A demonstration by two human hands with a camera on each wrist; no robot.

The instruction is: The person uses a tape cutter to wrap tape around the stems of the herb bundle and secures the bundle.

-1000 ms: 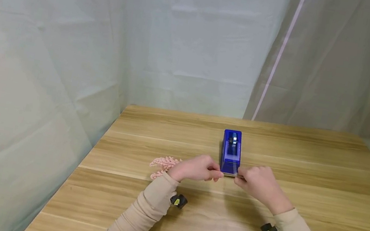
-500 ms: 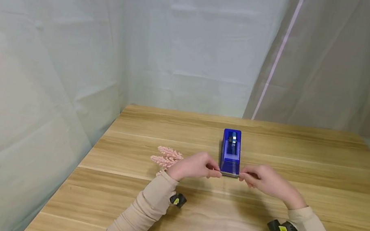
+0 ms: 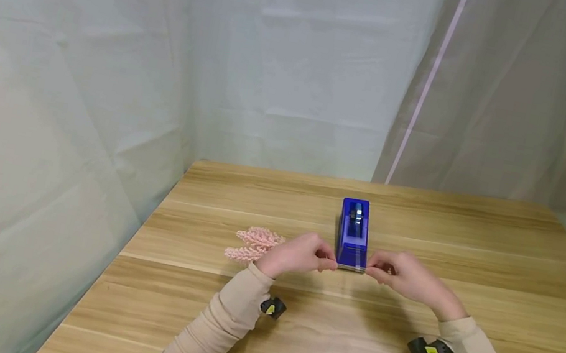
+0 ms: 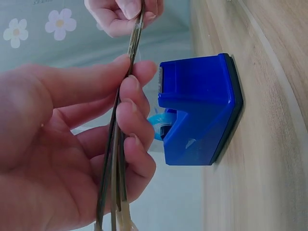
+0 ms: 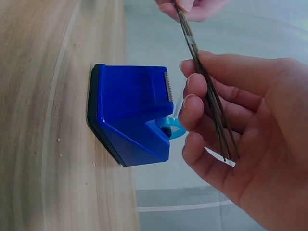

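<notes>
A: What is held by the left hand (image 3: 297,256)?

B: A bundle of thin dark stems (image 4: 117,144) is pinched between thumb and curled fingers. The pink flower heads (image 3: 255,243) are seen just past the left hand's outer side, low over the table (image 3: 473,260).

A: And the right hand (image 3: 404,276)?

B: The other end of the same stems (image 5: 211,108) is gripped there, fingers curled round it. The bundle is thus stretched level between the two hands, which are kept a little apart.

A: Why is it held that way?

B: Judged only: the bare middle stretch is presented to the blue tape dispenser (image 3: 353,233), which is set just beyond the gap between the hands, its toothed cutter (image 4: 160,81) faced toward the stems. A clear strip of tape (image 3: 352,268) seems to be laid across the stems there; whether it is stuck down cannot be told.

A: Is the dispenser touched?

B: No contact is shown; the fingertips are close beside the cutter end only.
</notes>
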